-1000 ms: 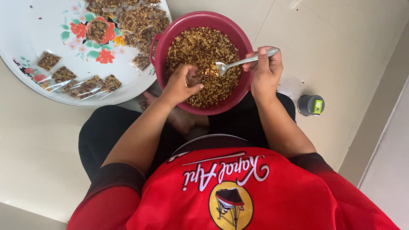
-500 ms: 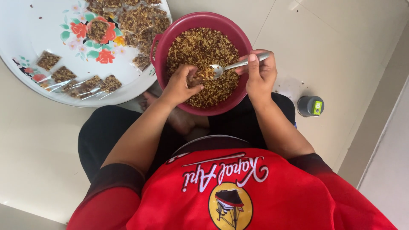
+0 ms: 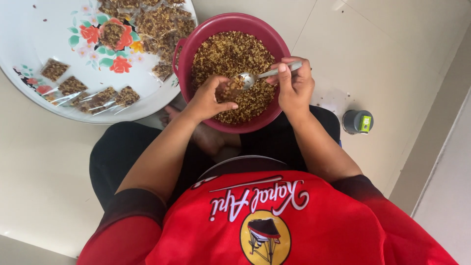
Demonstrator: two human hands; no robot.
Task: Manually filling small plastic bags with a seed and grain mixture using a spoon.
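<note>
The right hand (image 3: pixel 294 88) pinches a metal spoon (image 3: pixel 250 78) over the maroon bowl (image 3: pixel 196 39) of crumbly mix. The left hand (image 3: pixel 208 98) pinches a small clear packet at the spoon's tip. A tilted spoon could spill crumbs onto the floor (image 3: pixel 343 39).

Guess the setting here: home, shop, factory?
Most likely a home: the person sits on a pale tiled floor, working from a maroon plastic bowl and a floral enamel tray of small filled packets. No workbench or machinery in view.
</note>
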